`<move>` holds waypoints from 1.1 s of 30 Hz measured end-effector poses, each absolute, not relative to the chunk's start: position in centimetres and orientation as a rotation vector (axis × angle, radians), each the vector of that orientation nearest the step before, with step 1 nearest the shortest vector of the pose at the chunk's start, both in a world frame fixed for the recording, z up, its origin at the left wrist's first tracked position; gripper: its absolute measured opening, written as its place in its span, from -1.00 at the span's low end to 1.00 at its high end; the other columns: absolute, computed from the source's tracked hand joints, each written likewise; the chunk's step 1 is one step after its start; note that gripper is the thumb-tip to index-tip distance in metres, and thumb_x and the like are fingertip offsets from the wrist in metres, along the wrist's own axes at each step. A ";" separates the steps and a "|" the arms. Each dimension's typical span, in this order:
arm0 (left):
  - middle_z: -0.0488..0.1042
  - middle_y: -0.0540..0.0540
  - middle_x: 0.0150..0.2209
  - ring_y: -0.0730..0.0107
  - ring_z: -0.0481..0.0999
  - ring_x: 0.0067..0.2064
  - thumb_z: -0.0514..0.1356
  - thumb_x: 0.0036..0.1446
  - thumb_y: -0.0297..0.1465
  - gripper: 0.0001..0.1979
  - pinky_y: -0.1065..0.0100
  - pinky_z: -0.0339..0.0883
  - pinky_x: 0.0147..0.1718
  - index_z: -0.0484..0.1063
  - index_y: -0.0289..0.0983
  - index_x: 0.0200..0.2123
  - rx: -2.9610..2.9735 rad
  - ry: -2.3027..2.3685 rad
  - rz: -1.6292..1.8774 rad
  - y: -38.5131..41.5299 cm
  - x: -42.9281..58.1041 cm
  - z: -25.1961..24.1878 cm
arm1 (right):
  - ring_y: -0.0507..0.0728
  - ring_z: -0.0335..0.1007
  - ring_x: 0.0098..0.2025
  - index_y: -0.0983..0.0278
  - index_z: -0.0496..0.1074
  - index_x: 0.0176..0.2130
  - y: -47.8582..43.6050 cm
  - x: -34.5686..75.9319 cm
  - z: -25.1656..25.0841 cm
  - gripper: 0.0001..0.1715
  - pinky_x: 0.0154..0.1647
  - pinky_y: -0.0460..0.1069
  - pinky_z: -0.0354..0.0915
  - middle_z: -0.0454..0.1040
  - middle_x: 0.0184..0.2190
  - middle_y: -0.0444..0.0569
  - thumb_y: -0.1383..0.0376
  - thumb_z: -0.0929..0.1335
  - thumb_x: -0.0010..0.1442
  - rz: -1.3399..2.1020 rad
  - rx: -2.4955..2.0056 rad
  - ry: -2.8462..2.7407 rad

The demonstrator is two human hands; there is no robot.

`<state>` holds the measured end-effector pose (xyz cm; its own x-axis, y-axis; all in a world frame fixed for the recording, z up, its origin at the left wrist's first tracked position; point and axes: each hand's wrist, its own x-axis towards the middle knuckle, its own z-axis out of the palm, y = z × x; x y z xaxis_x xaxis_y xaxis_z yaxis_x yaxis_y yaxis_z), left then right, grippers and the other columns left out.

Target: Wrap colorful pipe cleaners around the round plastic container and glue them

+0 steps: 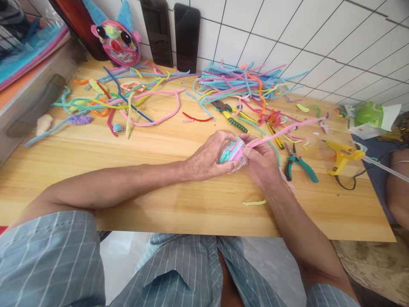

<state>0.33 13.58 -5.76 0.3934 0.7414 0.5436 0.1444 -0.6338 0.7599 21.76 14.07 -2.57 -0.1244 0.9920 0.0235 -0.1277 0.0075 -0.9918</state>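
Observation:
My left hand (pixel 209 158) is closed around a small bundle of pastel pipe cleaners (pixel 232 151), held just above the wooden table (pixel 134 170). Facing it, my right hand (pixel 262 164) touches the same bundle and pinches a long pink pipe cleaner (pixel 284 129) that runs up and to the right from it. Both forearms rest over the table's front half.
Loose pipe cleaners lie in piles at the back left (pixel 128 98) and back centre (pixel 239 83). Green-handled pliers (pixel 298 164), a yellow-handled tool (pixel 231 116) and a yellow glue gun (pixel 341 155) lie to the right. A pipe-cleaner mask (pixel 116 40) leans on the tiled wall. Another person's arm (pixel 399 187) is at right.

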 end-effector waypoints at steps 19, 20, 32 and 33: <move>0.42 -0.34 0.34 -0.08 0.47 0.39 0.34 0.38 -0.12 -0.36 -0.14 0.41 0.39 0.23 -0.16 0.38 2.127 0.713 1.301 13.8 0.3 -6.0 | 0.15 0.55 -0.01 0.10 0.59 -0.29 13.8 21.4 -2.2 -0.53 -0.01 0.06 0.52 0.67 0.04 -0.12 0.10 0.76 -0.10 1.415 -1.018 -1.115; 0.41 -0.35 0.36 -0.09 0.45 0.41 0.34 0.38 -0.12 -0.33 -0.15 0.39 0.40 0.21 -0.16 0.41 2.148 0.716 1.296 13.8 0.4 -5.9 | 0.16 0.55 -0.01 0.10 0.59 -0.31 13.8 21.5 -2.2 -0.53 -0.02 0.06 0.52 0.67 0.04 -0.12 0.10 0.76 -0.11 1.417 -1.011 -1.124; 0.51 -0.27 0.22 0.00 0.56 0.22 0.34 0.37 -0.08 -0.47 -0.07 0.50 0.25 0.33 -0.16 0.26 2.053 0.770 1.226 13.9 0.4 -4.8 | 0.14 0.50 -0.05 0.11 0.57 -0.33 13.5 20.9 -2.1 -0.52 -0.07 0.05 0.49 0.65 0.05 -0.11 0.08 0.76 -0.11 1.384 -1.008 -1.178; 0.51 -0.27 0.21 0.02 0.58 0.21 0.34 0.38 -0.08 -0.49 -0.05 0.51 0.24 0.33 -0.16 0.24 2.027 0.774 1.199 13.9 0.4 -4.6 | 0.14 0.50 -0.06 0.11 0.57 -0.33 13.4 20.9 -2.1 -0.53 -0.07 0.05 0.49 0.65 0.05 -0.11 0.09 0.76 -0.11 1.382 -1.002 -1.181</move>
<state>0.36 13.91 -4.63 0.4070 0.7542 0.5154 0.1588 -0.6140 0.7731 20.87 13.39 -2.09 -0.1383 0.9902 0.0212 -0.1751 -0.0033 -0.9846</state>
